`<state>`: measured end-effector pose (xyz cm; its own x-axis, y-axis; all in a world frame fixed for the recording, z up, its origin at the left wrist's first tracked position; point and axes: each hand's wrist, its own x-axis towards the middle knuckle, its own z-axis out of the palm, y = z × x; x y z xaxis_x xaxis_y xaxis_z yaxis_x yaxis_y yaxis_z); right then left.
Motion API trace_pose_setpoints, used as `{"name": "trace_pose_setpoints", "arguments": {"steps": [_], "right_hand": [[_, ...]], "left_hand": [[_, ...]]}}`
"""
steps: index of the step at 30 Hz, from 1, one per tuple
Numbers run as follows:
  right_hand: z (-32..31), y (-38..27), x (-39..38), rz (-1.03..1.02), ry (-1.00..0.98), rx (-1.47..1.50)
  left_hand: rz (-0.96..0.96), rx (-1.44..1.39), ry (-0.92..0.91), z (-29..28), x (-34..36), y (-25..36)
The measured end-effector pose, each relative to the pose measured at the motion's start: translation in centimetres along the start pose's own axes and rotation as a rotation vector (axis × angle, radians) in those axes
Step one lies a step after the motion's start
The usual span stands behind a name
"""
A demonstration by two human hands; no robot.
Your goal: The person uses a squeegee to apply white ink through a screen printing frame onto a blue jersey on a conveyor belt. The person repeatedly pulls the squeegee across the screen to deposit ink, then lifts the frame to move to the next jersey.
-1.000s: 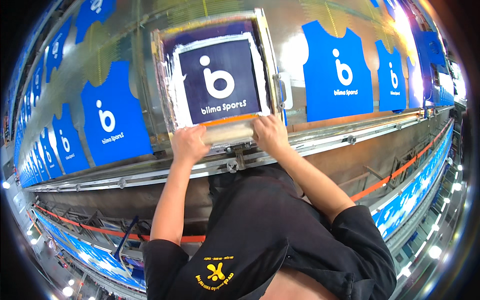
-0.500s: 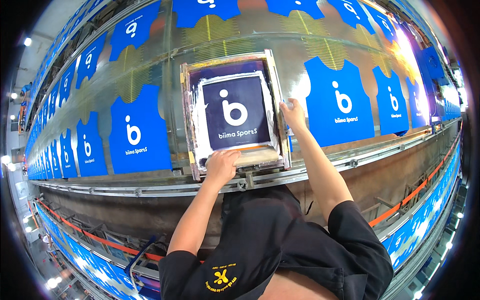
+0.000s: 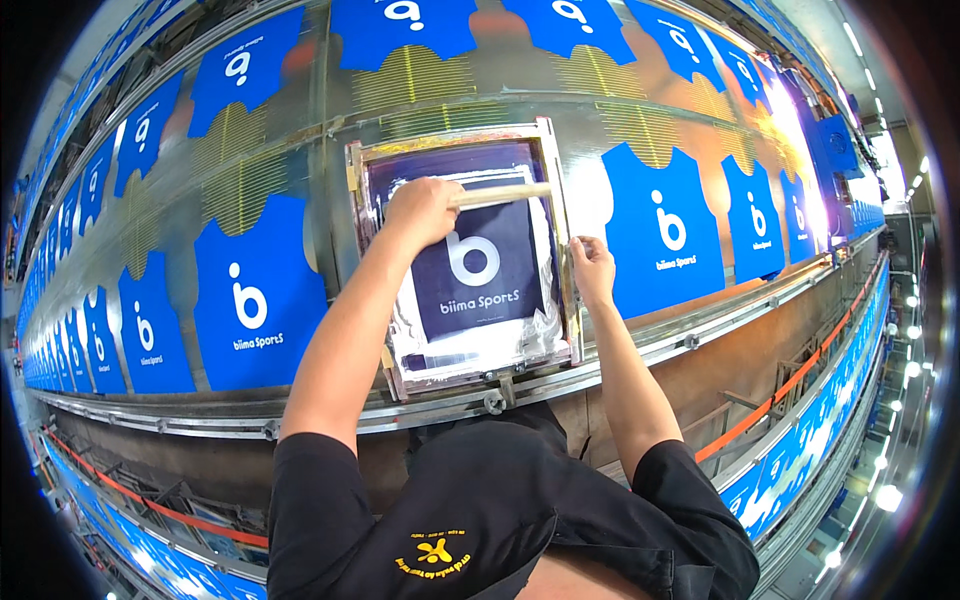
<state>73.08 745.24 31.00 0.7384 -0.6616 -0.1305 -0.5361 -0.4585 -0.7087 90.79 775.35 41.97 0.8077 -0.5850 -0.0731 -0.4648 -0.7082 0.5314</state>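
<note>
A printing screen [image 3: 553, 225] in a worn rectangular frame lies flat on the long table in front of me, its dark mesh showing a white round logo with lettering. Near the far part of the mesh, my left hand [image 3: 425, 210] is closed round the left end of a squeegee [image 3: 505, 194] with a pale wooden handle, which lies crosswise over the logo's top. White ink is smeared along the mesh borders and pooled at the near end. Beside the frame's right edge is my right hand [image 3: 592, 265], its fingers curled; whether they grip anything is hidden.
Blue shirt pieces [image 3: 262, 300] with white logos lie in rows along the table, left and right of the screen and across the far side. A metal rail [image 3: 650, 350] runs along the near edge. Bright glare shines at the right. Orange rails [image 3: 790, 365] run behind me.
My left hand has carried the squeegee from the screen's near end to its far part. My right hand has slid slightly nearer along the frame's right side, fingers more curled.
</note>
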Motion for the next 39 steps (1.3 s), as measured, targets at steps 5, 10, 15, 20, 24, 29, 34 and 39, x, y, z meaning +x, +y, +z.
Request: {"name": "trace_pose_setpoints", "arguments": {"steps": [5, 10, 15, 20, 24, 29, 34, 39], "right_hand": [[-0.7, -0.9, -0.8, -0.051, 0.02, 0.092], [-1.0, -0.7, -0.7, -0.054, -0.006, 0.053], [-0.3, 0.8, 0.0, -0.066, -0.02, 0.126], [-2.3, -0.7, -0.1, -0.068, -0.134, 0.274], [-3.4, -5.7, -1.3, -0.193, 0.005, 0.252], [4.3, -10.8, -8.6, -0.136, -0.057, 0.254], [18.0, -16.3, -18.5, -0.002, -0.152, 0.365], [27.1, -22.5, -26.2, 0.046, -0.1, 0.257]], "left_hand": [[0.035, 0.085, 0.104, 1.1, 0.2, 0.0], [0.13, 0.164, 0.189, 7.5, -9.2, 1.5], [0.139, 0.226, 0.239, 15.4, -22.9, 6.5], [0.092, 0.135, 0.245, 16.4, -25.8, 8.0], [0.138, -0.074, 0.151, 12.2, -26.4, 5.8], [0.037, -0.037, 0.121, 6.1, -31.1, -1.9], [-0.042, -0.02, 0.02, -1.6, -38.5, -14.4], [-0.099, -0.009, -0.072, -7.0, -43.0, -24.5]]}}
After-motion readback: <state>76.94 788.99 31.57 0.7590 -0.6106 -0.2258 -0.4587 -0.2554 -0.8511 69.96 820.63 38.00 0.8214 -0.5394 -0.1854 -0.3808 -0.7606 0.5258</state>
